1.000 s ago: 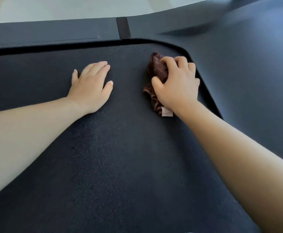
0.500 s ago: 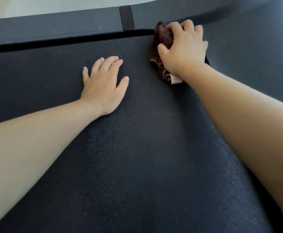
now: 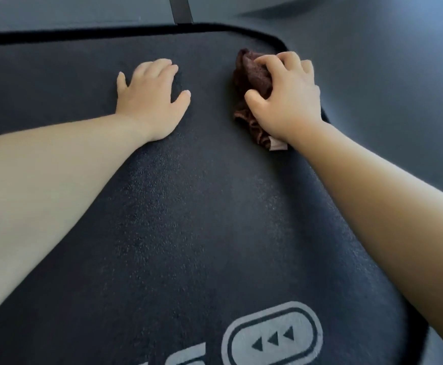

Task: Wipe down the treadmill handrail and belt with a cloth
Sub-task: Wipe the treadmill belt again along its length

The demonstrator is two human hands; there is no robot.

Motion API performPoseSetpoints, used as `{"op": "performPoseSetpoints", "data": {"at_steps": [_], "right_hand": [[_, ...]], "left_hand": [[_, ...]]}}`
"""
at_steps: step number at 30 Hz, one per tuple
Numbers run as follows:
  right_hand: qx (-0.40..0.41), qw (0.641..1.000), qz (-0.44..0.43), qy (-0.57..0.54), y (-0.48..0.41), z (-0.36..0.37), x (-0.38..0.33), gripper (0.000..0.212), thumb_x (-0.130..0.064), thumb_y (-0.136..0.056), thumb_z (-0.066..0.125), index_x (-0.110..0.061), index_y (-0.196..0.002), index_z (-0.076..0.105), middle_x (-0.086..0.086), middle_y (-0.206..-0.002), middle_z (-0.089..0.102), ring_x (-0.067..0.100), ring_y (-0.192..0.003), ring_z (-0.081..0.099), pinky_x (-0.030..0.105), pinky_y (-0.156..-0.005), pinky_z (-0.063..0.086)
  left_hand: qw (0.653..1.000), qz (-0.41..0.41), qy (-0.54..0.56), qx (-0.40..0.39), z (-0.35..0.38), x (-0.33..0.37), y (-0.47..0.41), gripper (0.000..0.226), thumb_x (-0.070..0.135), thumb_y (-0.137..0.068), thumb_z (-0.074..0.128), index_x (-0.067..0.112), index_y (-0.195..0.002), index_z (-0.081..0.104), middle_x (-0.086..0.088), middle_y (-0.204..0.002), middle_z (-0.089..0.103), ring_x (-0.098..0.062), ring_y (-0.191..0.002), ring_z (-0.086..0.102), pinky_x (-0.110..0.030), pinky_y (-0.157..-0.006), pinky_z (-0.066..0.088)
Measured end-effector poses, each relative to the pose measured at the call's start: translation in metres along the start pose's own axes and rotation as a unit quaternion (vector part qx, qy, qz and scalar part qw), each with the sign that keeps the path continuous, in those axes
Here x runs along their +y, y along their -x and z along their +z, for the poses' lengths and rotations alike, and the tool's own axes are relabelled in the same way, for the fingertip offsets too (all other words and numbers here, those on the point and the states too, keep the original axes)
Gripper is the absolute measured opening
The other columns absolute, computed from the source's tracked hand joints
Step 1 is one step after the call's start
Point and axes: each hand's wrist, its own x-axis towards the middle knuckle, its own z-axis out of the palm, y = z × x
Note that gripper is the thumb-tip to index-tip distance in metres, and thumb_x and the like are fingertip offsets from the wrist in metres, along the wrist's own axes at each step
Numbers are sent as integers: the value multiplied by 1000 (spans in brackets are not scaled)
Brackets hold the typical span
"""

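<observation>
Your right hand (image 3: 286,101) is curled tight around a bunched brown cloth (image 3: 253,75), fingers (image 3: 281,60) clamped over its top and thumb hooked against its side, pressing it onto the belt (image 3: 202,206). A pale tag (image 3: 278,145) sticks out from under your wrist. The cloth sits at the belt's far right corner, just inside the rounded edge where the dark belt meets the grey side rail (image 3: 386,88). Your left hand (image 3: 150,101) holds nothing; it lies flat, palm down, fingers stretched out on the belt, near the far edge and apart from the cloth. Both forearms reach forward across the belt. A grey arrow mark (image 3: 273,337) is printed near the belt's near edge.
</observation>
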Motion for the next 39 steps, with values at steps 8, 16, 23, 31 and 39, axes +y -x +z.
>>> {"op": "performPoseSetpoints", "data": {"at_steps": [8,16,23,31,39], "right_hand": [[6,999,32,1,119,-11,-51,57,-46,-79,49,-29,-133,46,0,-139,38,26,-123,32,44,-89,35],[-10,999,43,26,229,-40,-67,59,-48,-75,45,-32,-131,48,-4,-137,41,23,-121,35,44,-88,35],[39,996,73,36,168,-36,-33,51,-42,-79,51,-29,-129,51,-2,-131,45,24,-118,37,38,-84,28],[5,998,53,43,140,-45,7,55,-42,-80,45,-30,-134,46,-2,-137,42,24,-123,35,38,-90,28],[13,994,102,27,239,-71,-6,58,-38,-75,46,-28,-132,49,-3,-137,42,24,-122,36,41,-96,34]], "left_hand": [[995,87,29,-36,-20,-9,88,53,38,-95,40,16,-143,33,-1,-154,25,-22,-142,17,-48,-115,11],[983,159,24,-90,-40,-9,195,64,49,-89,35,18,-145,30,6,-155,21,-18,-143,12,-55,-113,10],[987,139,9,-80,-32,15,194,64,52,-87,32,22,-143,31,6,-152,23,-20,-141,12,-68,-106,7],[989,139,10,-54,-28,16,194,64,52,-84,33,21,-140,36,4,-148,29,-23,-138,19,-67,-106,8],[987,149,32,-48,-22,12,191,60,47,-89,40,18,-141,34,1,-149,28,-26,-139,17,-68,-106,4]]}}
